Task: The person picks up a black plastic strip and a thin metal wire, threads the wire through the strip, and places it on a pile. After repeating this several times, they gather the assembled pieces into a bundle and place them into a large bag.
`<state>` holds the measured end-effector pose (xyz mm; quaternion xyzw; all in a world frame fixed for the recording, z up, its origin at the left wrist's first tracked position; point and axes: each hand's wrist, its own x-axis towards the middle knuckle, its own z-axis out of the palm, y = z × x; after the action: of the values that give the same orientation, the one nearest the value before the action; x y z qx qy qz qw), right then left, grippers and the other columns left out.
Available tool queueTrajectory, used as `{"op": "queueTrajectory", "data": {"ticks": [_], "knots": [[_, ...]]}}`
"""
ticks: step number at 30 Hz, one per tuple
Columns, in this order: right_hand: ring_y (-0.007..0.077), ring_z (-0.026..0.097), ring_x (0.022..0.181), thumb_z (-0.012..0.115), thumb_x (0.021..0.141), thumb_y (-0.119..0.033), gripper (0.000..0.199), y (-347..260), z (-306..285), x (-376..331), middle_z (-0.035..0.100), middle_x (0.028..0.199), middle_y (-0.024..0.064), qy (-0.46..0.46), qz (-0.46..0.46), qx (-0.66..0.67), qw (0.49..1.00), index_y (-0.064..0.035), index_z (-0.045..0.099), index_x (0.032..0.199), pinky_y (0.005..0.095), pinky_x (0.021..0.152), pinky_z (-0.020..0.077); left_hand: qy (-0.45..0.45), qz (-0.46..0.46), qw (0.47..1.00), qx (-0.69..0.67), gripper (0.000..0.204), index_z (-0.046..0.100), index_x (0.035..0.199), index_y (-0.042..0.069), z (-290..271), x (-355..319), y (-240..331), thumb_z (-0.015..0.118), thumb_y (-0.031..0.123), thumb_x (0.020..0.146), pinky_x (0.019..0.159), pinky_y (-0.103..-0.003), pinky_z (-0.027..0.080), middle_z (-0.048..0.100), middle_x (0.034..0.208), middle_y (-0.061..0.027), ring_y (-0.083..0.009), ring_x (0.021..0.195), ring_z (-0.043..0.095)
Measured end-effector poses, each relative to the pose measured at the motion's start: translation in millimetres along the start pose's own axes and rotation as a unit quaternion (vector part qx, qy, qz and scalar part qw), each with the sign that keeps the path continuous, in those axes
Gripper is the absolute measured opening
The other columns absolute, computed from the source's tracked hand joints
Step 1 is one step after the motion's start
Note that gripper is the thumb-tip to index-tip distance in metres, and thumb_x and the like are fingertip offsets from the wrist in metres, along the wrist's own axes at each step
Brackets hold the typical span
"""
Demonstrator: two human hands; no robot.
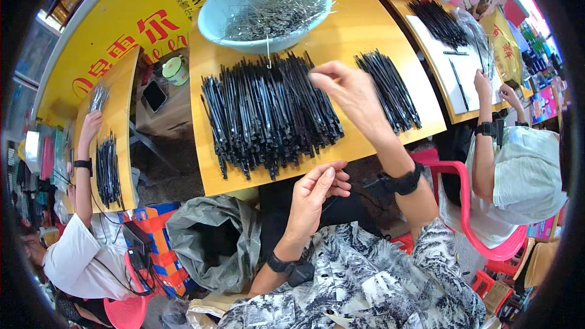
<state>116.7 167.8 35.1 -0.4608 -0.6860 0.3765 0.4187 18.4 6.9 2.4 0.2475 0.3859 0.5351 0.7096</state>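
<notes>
A wide pile of thin black sticks (268, 119) lies side by side on the wooden table (341, 6) in front of me. My right hand (347, 94) hovers over the pile's right end, its thumb and fingertips drawn together and slightly blurred; anything between them is too small to make out. Below the table's near edge, my left hand (317, 192) is raised with fingers curled and thumb against the index finger. Whatever it may hold does not show. Right of my right forearm lies a smaller bundle of black sticks (389, 91).
A pale blue basin (207, 21) full of thin wiry pieces stands at the table's far side. A grey plastic bag (183, 231) gapes open near my left arm. Other people work at tables on the left (116, 109) and right (448, 100), with more black sticks.
</notes>
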Motion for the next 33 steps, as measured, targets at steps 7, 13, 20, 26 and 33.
{"op": "queueTrajectory", "data": {"ticks": [7,13,20,26,33], "knots": [[0.0024,0.037,0.051,0.055,0.088,-0.023,0.023,-16,53,66,0.058,0.082,0.0078,-0.131,0.274,0.504,0.809,-0.0010,0.054,0.092,0.0150,0.036,0.0263,0.038,0.024,0.999,-0.005,0.027,0.054,0.108,-0.003,-12,-11,6,0.045,0.017,0.093,0.067,-0.027,0.051,0.060,0.088,-0.0101,-0.0157,0.076,0.060],[0.0029,0.040,0.052,0.056,0.087,-0.014,0.014,-18,53,55,0.052,0.072,0.0033,-0.135,0.263,0.530,0.795,-0.0004,0.053,0.091,0.0137,0.038,0.0294,0.045,0.033,0.998,-0.003,0.027,0.054,0.109,-0.004,-22,-16,8,0.045,0.017,0.093,0.066,-0.027,0.052,0.060,0.089,-0.0104,-0.0154,0.076,0.060],[0.0013,0.041,0.052,0.056,0.088,-0.017,0.016,-33,24,8,0.053,0.070,0.0009,-0.199,0.235,0.503,0.808,-0.0012,0.054,0.091,0.0128,0.040,0.0307,0.064,0.082,0.990,0.097,0.026,0.056,0.107,-0.003,-27,-13,17,0.046,0.016,0.092,0.066,-0.024,0.050,0.060,0.088,-0.0094,-0.0126,0.074,0.058],[0.0043,0.049,0.051,0.055,0.085,-0.017,0.018,-33,22,12,0.058,0.064,0.0047,-0.075,0.121,0.211,0.967,0.0007,0.056,0.082,0.0171,0.041,0.0385,0.185,0.232,0.876,0.380,0.019,0.060,0.102,0.000,-35,9,62,0.051,0.010,0.089,0.058,-0.021,0.044,0.059,0.085,-0.0057,-0.0086,0.068,0.054],[0.0117,0.053,0.054,0.055,0.084,-0.016,0.020,-39,15,-41,0.056,0.059,0.0078,-0.061,0.024,0.025,0.998,0.0026,0.054,0.080,0.0272,0.051,0.0427,0.363,0.331,0.516,0.701,0.026,0.062,0.093,0.001,-78,34,99,0.060,0.025,0.082,0.074,-0.033,0.044,0.058,0.087,-0.0135,-0.0263,0.080,0.055]]}}
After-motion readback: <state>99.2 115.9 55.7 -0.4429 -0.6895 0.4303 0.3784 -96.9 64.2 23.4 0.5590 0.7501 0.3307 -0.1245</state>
